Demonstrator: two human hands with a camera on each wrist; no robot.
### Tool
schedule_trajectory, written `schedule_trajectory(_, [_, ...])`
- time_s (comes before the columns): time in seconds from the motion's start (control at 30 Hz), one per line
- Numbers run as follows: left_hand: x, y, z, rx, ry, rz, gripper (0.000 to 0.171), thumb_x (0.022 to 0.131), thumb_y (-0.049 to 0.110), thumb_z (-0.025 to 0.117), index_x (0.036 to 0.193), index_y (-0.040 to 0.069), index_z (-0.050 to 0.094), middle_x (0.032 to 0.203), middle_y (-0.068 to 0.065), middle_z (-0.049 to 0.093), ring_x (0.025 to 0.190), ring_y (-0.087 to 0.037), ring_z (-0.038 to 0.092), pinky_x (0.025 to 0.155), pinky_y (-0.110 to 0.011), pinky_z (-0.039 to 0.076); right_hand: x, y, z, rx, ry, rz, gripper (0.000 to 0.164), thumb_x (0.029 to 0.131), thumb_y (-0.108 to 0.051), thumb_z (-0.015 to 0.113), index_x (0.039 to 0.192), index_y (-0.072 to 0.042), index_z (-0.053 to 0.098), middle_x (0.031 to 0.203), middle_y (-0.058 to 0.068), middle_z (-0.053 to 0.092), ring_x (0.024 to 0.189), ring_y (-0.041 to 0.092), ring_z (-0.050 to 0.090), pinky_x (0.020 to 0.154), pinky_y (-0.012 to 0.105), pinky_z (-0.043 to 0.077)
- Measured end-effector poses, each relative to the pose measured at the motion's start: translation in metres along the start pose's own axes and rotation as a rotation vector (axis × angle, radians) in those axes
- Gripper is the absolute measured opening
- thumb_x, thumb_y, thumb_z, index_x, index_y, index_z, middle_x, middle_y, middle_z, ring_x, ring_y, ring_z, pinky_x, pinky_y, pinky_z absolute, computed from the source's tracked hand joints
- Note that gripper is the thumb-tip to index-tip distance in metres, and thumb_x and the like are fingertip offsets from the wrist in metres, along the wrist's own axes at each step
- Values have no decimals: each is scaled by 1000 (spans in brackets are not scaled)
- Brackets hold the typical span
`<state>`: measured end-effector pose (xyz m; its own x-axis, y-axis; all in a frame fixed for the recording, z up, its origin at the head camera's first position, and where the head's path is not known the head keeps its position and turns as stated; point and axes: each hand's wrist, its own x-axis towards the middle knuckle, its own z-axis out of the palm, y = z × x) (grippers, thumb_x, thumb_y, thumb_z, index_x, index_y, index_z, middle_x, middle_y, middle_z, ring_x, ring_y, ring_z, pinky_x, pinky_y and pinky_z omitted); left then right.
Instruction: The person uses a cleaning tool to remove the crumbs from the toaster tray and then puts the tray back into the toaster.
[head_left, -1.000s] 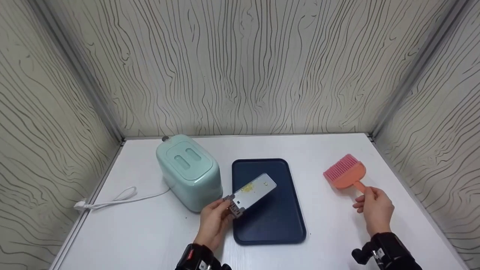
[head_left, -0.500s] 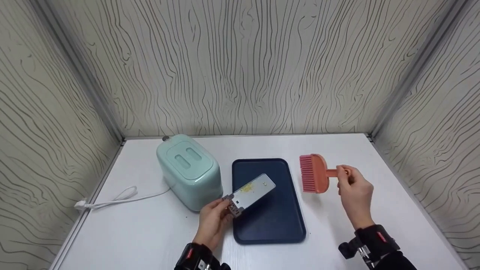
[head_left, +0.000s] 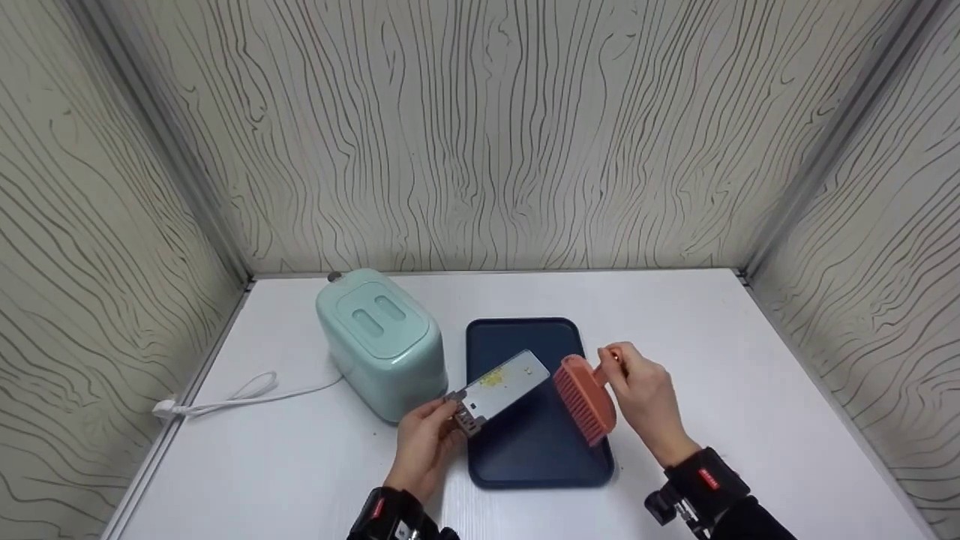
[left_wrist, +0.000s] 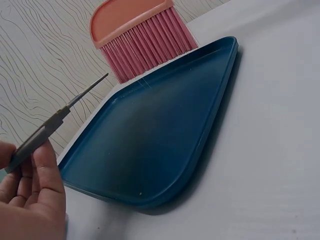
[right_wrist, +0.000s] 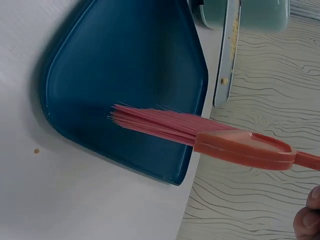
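Observation:
My left hand (head_left: 424,444) pinches the grey end of a flat metal crumb tray (head_left: 514,386), held tilted above a dark blue tray (head_left: 540,461). Yellow crumbs (head_left: 492,376) lie on the metal, with a larger bit near its far end. My right hand (head_left: 646,391) grips the handle of an orange brush (head_left: 596,397) with pink bristles (right_wrist: 157,122). The brush hangs over the blue tray's right side, close to the crumb tray but apart from it. In the left wrist view the crumb tray (left_wrist: 47,127) appears edge-on, thumb on one side and fingers on the other.
A mint green toaster (head_left: 382,341) stands just left of the blue tray. Its white cord (head_left: 251,397) runs left to a plug (head_left: 165,409) at the table's edge. Patterned walls (head_left: 495,135) enclose the back and both sides. A small crumb (right_wrist: 36,150) lies on the white table.
My right hand has brought the brush leftward from the right side of the table to over the blue tray, turning it so its bristles face the crumb tray. My left hand has barely moved.

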<state>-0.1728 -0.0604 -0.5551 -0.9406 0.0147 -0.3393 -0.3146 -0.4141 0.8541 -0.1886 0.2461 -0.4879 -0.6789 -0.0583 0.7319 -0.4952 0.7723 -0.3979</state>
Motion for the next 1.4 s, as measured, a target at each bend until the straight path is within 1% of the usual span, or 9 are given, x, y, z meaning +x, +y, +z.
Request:
schedule_trajectory(0.17, [-2, 1, 0, 6, -1, 5, 47, 98, 14, 66, 134, -13, 53, 107, -12, 72, 90, -16, 70, 77, -27, 56, -7, -7, 13, -7, -66, 12, 10, 92, 1, 71, 89, -5, 63, 64, -8, 59, 54, -2, 40, 46, 17, 32])
schedule_trajectory(0.4, [-1, 0, -1, 4, 6, 17, 45, 97, 13, 66, 131, -14, 54, 103, -11, 72, 87, -17, 68, 75, -27, 55, -11, -9, 21, -11, -71, 46, 10, 91, -2, 73, 89, -6, 64, 61, -8, 55, 52, -1, 43, 45, 18, 34])
schedule_trajectory(0.5, [0, -1, -1, -8, 7, 17, 45, 97, 12, 66, 131, -14, 54, 102, -11, 72, 86, -17, 68, 74, -27, 55, -14, -6, 23, -29, -112, 93, 9, 92, -6, 74, 88, -4, 66, 63, -3, 59, 53, 4, 46, 45, 20, 36])
schedule_trajectory(0.7, [0, -1, 0, -19, 7, 20, 44, 97, 12, 66, 131, -14, 54, 102, -11, 71, 87, -17, 68, 73, -26, 55, -23, 2, 23, -56, -198, 193, 14, 91, -10, 74, 91, 3, 70, 76, 15, 73, 62, 23, 69, 50, 34, 52])
schedule_trajectory(0.77, [0, -1, 1, -13, 7, 24, 45, 97, 12, 66, 131, -14, 54, 103, -11, 72, 87, -16, 68, 73, -26, 55, -22, 3, 22, -47, -222, 216, 15, 93, -11, 72, 94, 4, 70, 80, 16, 74, 66, 26, 71, 53, 36, 54])
schedule_trajectory(0.87, [-1, 0, 1, 4, 7, 30, 45, 98, 13, 65, 131, -14, 54, 104, -11, 72, 87, -16, 67, 74, -26, 55, -20, 5, 19, -31, -243, 237, 16, 94, -12, 71, 92, 4, 69, 77, 15, 72, 62, 22, 66, 52, 32, 50])
schedule_trajectory(1.03, [0, 2, 0, 46, 9, 42, 45, 99, 14, 64, 132, -14, 54, 105, -13, 72, 88, -16, 68, 76, -26, 55, -9, 8, 13, 7, -195, 279, 17, 96, -12, 68, 92, 5, 68, 66, 7, 64, 55, 10, 46, 49, 25, 36])
schedule_trajectory(1.23, [1, 5, -1, 73, 17, 48, 42, 98, 14, 64, 130, -13, 56, 104, -13, 73, 85, -16, 68, 74, -26, 55, 11, 9, 11, 46, -87, 237, 15, 96, -11, 68, 98, 5, 69, 70, 8, 68, 55, 6, 48, 48, 22, 38])
schedule_trajectory(1.4, [0, 7, -1, 98, 19, 41, 42, 99, 15, 65, 130, -12, 57, 104, -12, 73, 85, -16, 67, 73, -26, 54, 27, 1, 14, 164, -37, 212, 13, 97, -10, 68, 100, 2, 70, 72, 8, 70, 55, 2, 51, 47, 16, 38])
